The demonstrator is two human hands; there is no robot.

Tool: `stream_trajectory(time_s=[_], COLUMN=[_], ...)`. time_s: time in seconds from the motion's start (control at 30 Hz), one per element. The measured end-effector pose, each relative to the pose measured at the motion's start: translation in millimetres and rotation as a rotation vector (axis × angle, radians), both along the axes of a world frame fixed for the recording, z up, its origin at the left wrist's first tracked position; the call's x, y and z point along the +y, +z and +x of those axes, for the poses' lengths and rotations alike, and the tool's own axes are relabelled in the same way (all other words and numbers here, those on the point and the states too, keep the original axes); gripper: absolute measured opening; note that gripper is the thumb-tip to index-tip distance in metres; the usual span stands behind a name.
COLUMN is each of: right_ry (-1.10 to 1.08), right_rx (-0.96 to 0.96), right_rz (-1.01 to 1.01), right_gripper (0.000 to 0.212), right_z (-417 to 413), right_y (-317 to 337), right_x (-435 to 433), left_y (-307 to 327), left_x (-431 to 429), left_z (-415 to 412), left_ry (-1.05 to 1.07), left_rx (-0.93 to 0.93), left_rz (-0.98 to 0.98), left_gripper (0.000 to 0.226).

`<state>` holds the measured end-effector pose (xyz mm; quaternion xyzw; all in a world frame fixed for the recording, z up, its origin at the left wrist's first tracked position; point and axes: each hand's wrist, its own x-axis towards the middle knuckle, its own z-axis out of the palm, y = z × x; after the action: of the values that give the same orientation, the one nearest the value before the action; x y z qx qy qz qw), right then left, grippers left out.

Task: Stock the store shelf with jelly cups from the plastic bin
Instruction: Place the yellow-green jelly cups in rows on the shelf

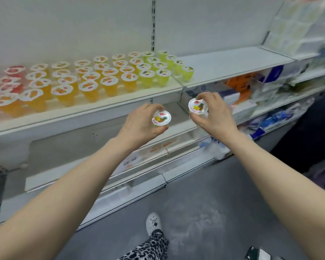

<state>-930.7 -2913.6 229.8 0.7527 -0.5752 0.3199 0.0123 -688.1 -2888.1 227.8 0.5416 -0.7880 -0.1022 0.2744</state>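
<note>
A shop aisle: long white metal shelves [105, 107] on slotted uprights carry rows of sealed jelly cups [88, 87] sorted by colour, with packaged goods [251, 91] stacked alongside above a grey floor [204, 203].

jelly cups [89, 93]: clear glossy plastic tubs, white film lids [88, 85] with a slight sheen. shelf [229, 62]: white, smooth, looks like painted metal, satin finish. slotted upright [153, 23]: metal-looking strip. floor [204, 184]: grey, matt, rough like concrete, pale dusty patches. shoe [153, 221]: white matt moulded plastic or foam. trouser leg [152, 246]: soft printed cloth. packs [272, 119] on right-side shelves: glossy plastic wrap, blurred
</note>
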Motion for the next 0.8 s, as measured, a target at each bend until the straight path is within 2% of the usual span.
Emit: stream_trajectory(time_s=[0.33, 0.63, 0.8], right_ry=[-0.054, -0.008, 0.068], right_rx=[-0.05, -0.125, -0.152], right_rz=[-0.038, -0.041, 0.054], right_gripper=[0.036, 0.036, 0.037], right_z=[-50, -55, -47], right_y=[36, 47, 46], right_x=[-125, -236, -300], left_y=[49, 71, 77], left_x=[-144, -234, -268], left_z=[-48, -47, -49], left_ry=[-0.014, 0.158, 0.27], left_rx=[0.079, 0.049, 0.02], left_rz=[-0.16, -0.184, -0.169], left_gripper=[0.051, 0.052, 0.054])
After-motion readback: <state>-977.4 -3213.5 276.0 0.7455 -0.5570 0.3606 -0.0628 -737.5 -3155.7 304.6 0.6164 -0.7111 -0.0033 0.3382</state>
